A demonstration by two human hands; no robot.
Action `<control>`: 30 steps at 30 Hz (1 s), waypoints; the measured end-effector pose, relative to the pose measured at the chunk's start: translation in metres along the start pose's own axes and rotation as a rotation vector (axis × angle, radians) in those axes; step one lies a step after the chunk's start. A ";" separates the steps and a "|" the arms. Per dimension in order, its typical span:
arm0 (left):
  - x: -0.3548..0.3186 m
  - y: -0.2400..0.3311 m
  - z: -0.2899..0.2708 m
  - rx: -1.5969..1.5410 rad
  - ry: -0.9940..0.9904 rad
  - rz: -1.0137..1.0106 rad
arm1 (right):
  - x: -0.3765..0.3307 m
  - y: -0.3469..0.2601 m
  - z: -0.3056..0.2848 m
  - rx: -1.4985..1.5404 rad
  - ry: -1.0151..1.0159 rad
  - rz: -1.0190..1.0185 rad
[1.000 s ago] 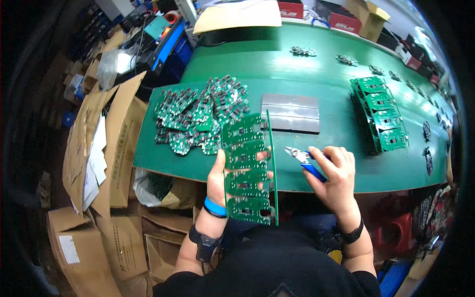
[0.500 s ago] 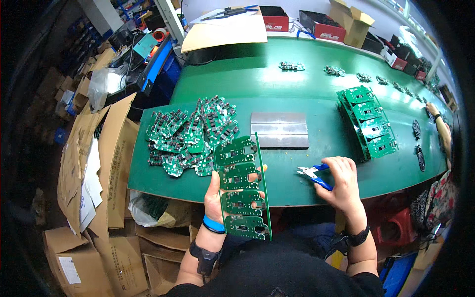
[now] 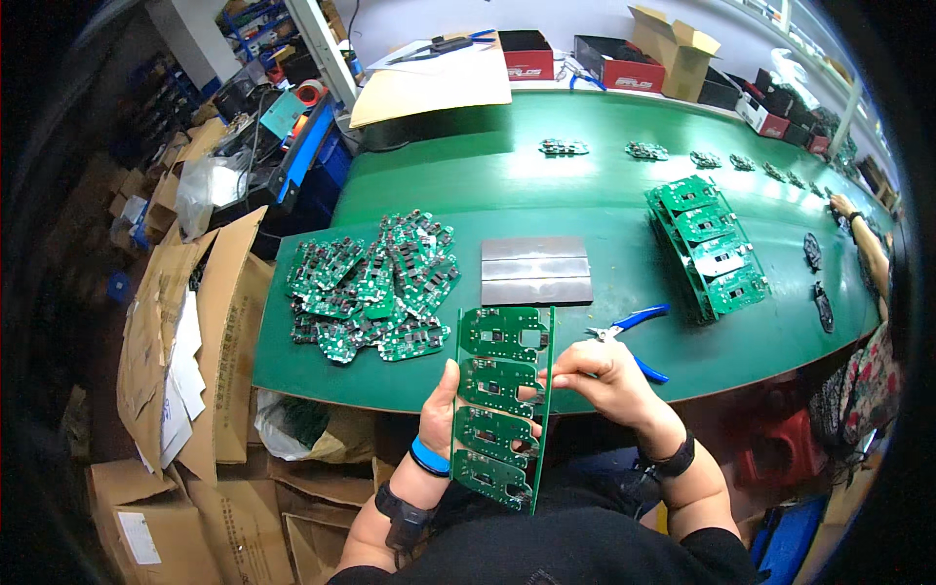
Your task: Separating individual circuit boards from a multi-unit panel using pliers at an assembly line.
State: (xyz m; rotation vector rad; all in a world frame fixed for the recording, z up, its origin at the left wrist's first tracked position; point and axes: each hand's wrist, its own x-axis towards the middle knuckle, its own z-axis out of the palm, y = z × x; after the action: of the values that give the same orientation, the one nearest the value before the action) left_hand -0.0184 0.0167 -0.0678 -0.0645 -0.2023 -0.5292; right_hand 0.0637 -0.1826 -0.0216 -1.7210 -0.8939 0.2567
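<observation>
While the left hand (image 3: 441, 414) grips a green circuit panel (image 3: 500, 405) upright by its edge, the right hand (image 3: 603, 375) pinches the opposite side, steadying it. Blue pliers (image 3: 634, 331) lie just beyond the right hand; loose boards (image 3: 375, 288) are heaped beyond the left.

Long green worktable (image 3: 585, 190) as ref. Heap of small loose green circuit boards (image 3: 375, 283) on its near-left part; flat grey metal plate (image 3: 535, 270) centre-front; stack of green board panels (image 3: 709, 244) right of plate; brown cardboard boxes (image 3: 190, 322) off its left edge.
</observation>
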 end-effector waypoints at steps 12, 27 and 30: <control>0.064 0.101 0.132 1.836 0.448 0.516 | 0.016 0.009 -0.025 -0.269 0.071 0.115; 0.079 0.149 0.153 2.524 0.375 0.481 | 0.069 0.027 0.003 -1.025 -0.266 -0.156; 0.061 0.153 0.156 2.480 0.382 0.472 | 0.071 0.022 -0.003 -1.071 -0.349 -0.106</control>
State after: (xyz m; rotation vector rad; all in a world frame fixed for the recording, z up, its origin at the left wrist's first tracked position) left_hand 0.0835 0.1354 0.0959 2.3172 -0.3299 0.4680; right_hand 0.1237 -0.1387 -0.0221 -2.6365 -1.5410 -0.0236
